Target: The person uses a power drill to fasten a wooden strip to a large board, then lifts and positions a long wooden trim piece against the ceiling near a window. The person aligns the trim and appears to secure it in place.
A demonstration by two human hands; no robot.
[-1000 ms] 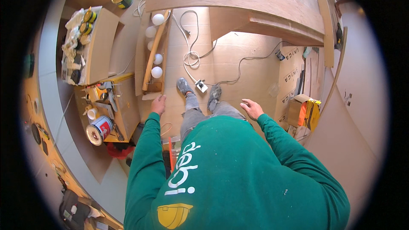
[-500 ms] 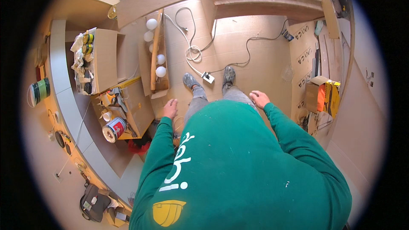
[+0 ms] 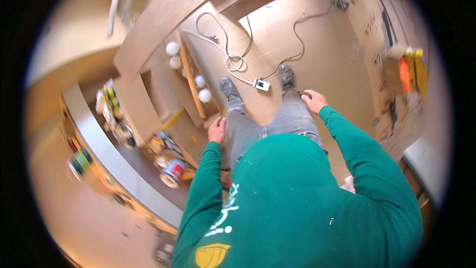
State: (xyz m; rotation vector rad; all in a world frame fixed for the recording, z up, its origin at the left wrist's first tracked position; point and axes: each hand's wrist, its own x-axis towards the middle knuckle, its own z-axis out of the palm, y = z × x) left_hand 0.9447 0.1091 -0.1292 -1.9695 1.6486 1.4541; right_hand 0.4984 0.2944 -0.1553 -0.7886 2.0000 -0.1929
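Note:
Both arms hang beside my body in green sleeves. My left hand point(image 3: 217, 130) is just outside my left thigh, with loosely bent fingers and nothing visible in it. My right hand point(image 3: 314, 101) rests close to my right thigh, its fingers relaxed and slightly apart, holding nothing that shows. On the floor by my shoes lies a white power strip point(image 3: 262, 85) with a black plug in it. A coiled white cable point(image 3: 236, 62) and a dark cord point(image 3: 297, 44) run across the floor covering.
A wooden beam point(image 3: 163, 17) crosses in front. To the left stand a long box of white globes point(image 3: 204, 95), a red-and-white can point(image 3: 173, 171) and a wooden cabinet point(image 3: 139, 101). At right sits an open cardboard box point(image 3: 394, 69) beside a yellow package point(image 3: 419, 77).
The view has turned, and surroundings at left and right now sit lower in the picture. Both hands still hang beside my thighs, and nothing was picked up.

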